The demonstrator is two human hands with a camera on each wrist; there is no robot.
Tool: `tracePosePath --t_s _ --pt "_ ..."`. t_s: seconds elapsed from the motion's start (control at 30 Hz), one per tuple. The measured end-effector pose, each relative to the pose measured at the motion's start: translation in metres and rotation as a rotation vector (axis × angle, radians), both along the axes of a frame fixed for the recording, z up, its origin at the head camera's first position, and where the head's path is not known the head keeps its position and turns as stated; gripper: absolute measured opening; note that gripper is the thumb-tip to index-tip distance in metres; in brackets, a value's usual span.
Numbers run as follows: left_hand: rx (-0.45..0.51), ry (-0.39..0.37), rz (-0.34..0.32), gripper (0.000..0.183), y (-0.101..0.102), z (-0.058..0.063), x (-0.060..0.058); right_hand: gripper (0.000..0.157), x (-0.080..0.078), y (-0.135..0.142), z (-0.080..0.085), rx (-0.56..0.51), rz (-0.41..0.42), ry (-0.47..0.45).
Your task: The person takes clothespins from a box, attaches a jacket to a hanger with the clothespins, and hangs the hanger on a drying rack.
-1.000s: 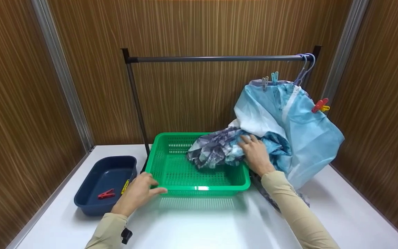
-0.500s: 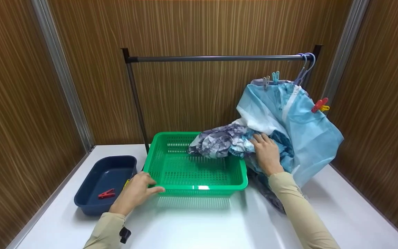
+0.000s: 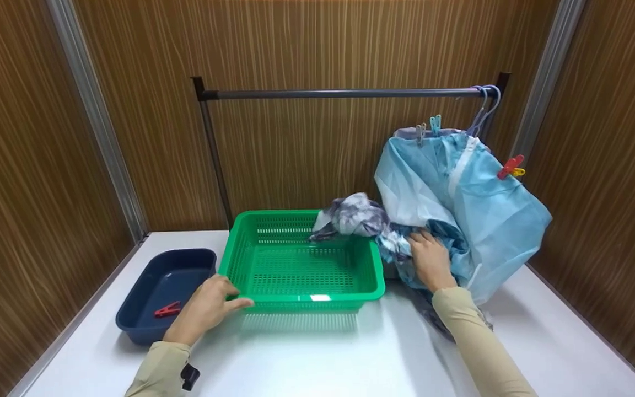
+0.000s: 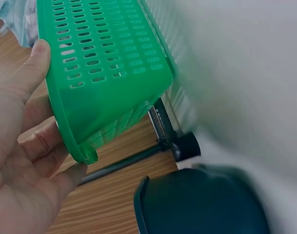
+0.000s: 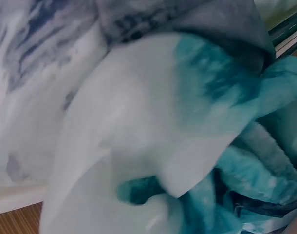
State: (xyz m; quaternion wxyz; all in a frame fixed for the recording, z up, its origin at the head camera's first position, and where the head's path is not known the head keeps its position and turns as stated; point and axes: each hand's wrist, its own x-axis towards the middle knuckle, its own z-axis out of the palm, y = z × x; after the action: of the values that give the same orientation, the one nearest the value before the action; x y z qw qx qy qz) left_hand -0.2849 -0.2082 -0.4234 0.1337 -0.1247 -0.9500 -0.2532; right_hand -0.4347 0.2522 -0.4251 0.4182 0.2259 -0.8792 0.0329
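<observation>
My left hand (image 3: 207,306) grips the near left corner of a green perforated plastic basket (image 3: 281,298). In the left wrist view its thumb lies against the basket's outer wall (image 4: 100,105) and the fingers curl round the rim. My right hand (image 3: 432,260) holds bunched blue tie-dyed cloth beside the basket's right side, its fingertips partly sunk in the folds. A crumpled grey-and-white end of cloth (image 3: 359,216) lies over the basket's far right rim. Light blue garments (image 3: 474,220) hang just behind the right hand. Pale and teal fabric (image 5: 139,97) fills the right wrist view.
A dark rack bar (image 3: 339,94) spans the back, with purple hangers (image 3: 483,110) at its right end. Grey, blue, red (image 3: 510,166) and yellow clothespins are on the hanging garments. A navy tub (image 3: 144,298) with a red clothespin (image 3: 167,310) stands left of the basket.
My left hand and the basket have shifted left. My right hand has moved right and slightly nearer, drawing the bunched cloth toward the basket's right rim and partly out of it.
</observation>
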Motion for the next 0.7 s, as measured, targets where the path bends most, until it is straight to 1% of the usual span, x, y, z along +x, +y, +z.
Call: tracePosePath --t_s 0.13,0.2,0.23,0.37,0.43,0.47,0.53,0.6,0.7 --pt "0.007 0.003 -0.024 0.038 -0.003 0.0 -0.002 0.021 0.002 -0.003 -0.003 0.06 0.004 -0.065" --pt "0.012 -0.002 -0.031 0.04 -0.004 0.0 -0.002 0.017 0.003 -0.007 -0.003 0.076 0.021 -0.116" --pt "0.013 -0.005 -0.032 0.04 -0.004 0.0 -0.002 0.02 0.004 -0.009 -0.002 0.08 0.029 -0.152" --pt "0.012 -0.016 -0.013 0.042 -0.003 -0.001 0.0 0.049 0.007 -0.019 0.003 0.051 0.054 -0.305" --pt "0.014 -0.022 0.001 0.042 -0.002 -0.001 0.001 0.058 0.009 -0.023 0.008 -0.001 0.052 -0.377" --pt "0.016 -0.026 0.007 0.042 -0.002 -0.001 0.002 0.061 0.01 -0.025 0.011 -0.04 0.053 -0.399" --pt "0.018 -0.031 0.017 0.042 -0.001 -0.001 0.003 0.059 0.011 -0.029 0.016 -0.13 0.057 -0.406" --pt "0.017 -0.038 0.024 0.042 0.0 0.0 0.004 0.054 0.01 -0.033 0.022 -0.221 0.067 -0.365" --pt "0.019 -0.052 0.031 0.043 0.001 0.0 0.005 0.054 0.008 -0.038 0.032 -0.324 0.09 -0.277"
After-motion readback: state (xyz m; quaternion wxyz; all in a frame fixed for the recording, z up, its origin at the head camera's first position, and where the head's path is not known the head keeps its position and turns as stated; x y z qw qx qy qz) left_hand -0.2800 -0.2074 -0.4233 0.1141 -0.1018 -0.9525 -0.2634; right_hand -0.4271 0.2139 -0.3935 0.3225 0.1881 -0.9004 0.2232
